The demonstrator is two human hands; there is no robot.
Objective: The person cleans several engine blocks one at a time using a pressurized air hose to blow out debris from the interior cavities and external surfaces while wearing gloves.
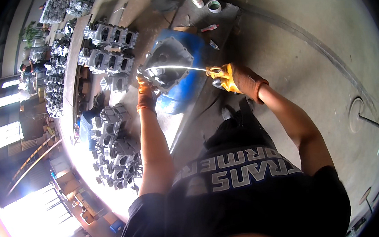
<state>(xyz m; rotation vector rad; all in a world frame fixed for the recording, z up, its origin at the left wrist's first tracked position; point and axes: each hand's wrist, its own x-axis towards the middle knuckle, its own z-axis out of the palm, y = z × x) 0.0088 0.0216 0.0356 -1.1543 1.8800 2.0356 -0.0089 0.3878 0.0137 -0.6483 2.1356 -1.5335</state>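
Note:
A grey cast-metal housing (175, 51) with a bolt-hole flange rests on a blue drum (176, 102), in front of me. My left hand (145, 93), in an orange work glove, is closed on the housing's near left edge. Gripped in my gloved right hand (231, 78), to the right of the drum, is one end of a long thin rod (181, 67), bright and slightly curved. It reaches leftward across the housing's open face, its far end near my left hand. Glare hides what kind of tool it is.
Several grey castings (108, 49) stand in rows to the left, with more (116, 146) nearer. A dark work surface (224, 17) beyond the drum bears a tape roll (214, 6), a white bottle (196, 0) and a red-and-white tube (210, 27). A pedestal base (357, 113) stands right.

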